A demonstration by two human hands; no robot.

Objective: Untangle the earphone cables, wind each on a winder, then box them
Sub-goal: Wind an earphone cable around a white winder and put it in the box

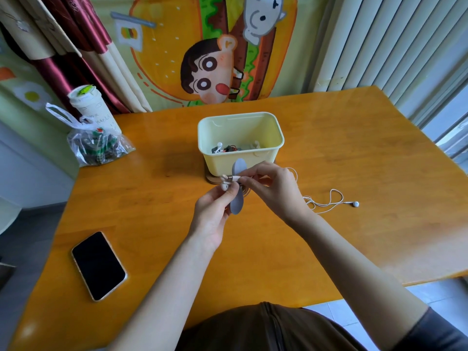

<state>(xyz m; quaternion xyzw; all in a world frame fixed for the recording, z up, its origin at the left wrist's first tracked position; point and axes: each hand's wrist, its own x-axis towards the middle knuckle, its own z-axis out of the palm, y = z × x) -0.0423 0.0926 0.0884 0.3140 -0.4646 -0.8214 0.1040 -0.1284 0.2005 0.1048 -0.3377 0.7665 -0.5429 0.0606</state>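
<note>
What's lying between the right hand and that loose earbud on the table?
Head view: the white cable lies there in loose loops on the table, running from the right hand to the earbud.

We look down on a glossy orange-brown wooden table [329, 148], daylight gleaming on its top. Behind it hangs a bright cartoon-printed wall cloth [177, 46], with a maroon and cream satin curtain [83, 46] at left, white vertical blinds [379, 41] at right and pale floor tiles [430, 297] below.
</note>
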